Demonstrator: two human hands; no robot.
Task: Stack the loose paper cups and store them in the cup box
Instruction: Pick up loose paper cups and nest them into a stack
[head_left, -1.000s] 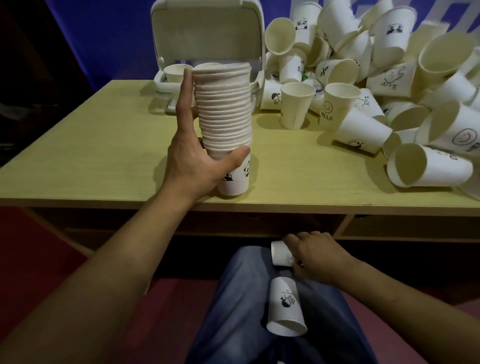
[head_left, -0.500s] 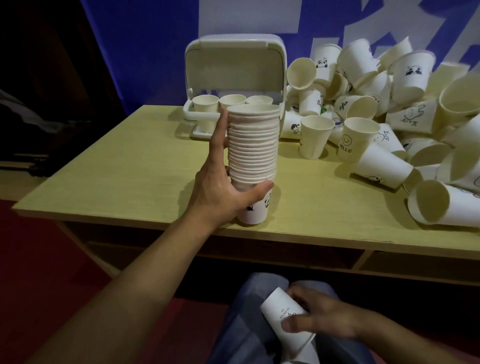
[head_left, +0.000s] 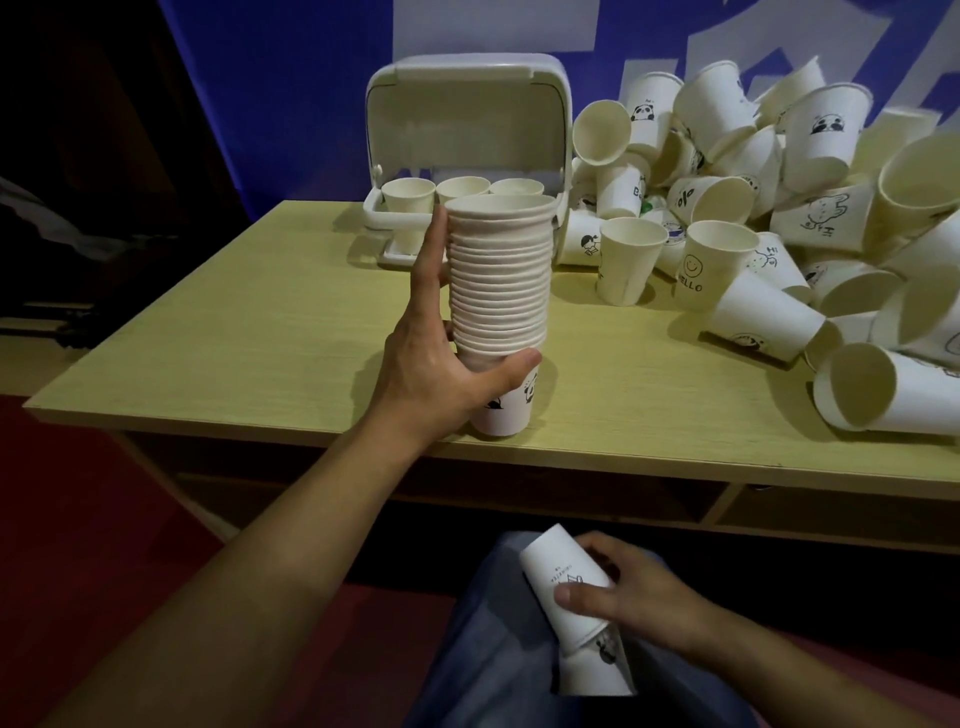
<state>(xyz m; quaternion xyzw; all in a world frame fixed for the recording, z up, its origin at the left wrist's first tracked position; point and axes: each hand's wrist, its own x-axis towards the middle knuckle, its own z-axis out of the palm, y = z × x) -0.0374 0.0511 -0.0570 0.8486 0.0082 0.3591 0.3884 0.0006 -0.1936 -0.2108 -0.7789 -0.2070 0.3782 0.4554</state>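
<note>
- A tall stack of nested white paper cups (head_left: 498, 291) stands upright near the front edge of the pale yellow wood-grain table (head_left: 249, 332); its rolled rims form tight ridges all the way up, and the bottom cup bears a small black panda print.
- The left hand (head_left: 441, 374) grips this stack low down, thumb curled across the front, forefinger stretched straight up the side.
- Below the table edge, over a lap in blue denim (head_left: 493, 649), the right hand (head_left: 623, 592) holds a single upside-down white paper cup (head_left: 558, 577) with small black lettering, thumb pressed on its wall; this cup sits over a second white cup (head_left: 597, 670) with a black figure.
- Behind the stack sits the white plastic cup box (head_left: 467, 124), its rounded lid tipped up, three cup mouths showing in a row inside.
- To the right sprawls a heap of loose white paper cups (head_left: 779, 218), smooth and tapered, some upright, most tipped; one reads HELLO under a smiley.
- A blue banner with white shapes (head_left: 291, 93) hangs behind.
</note>
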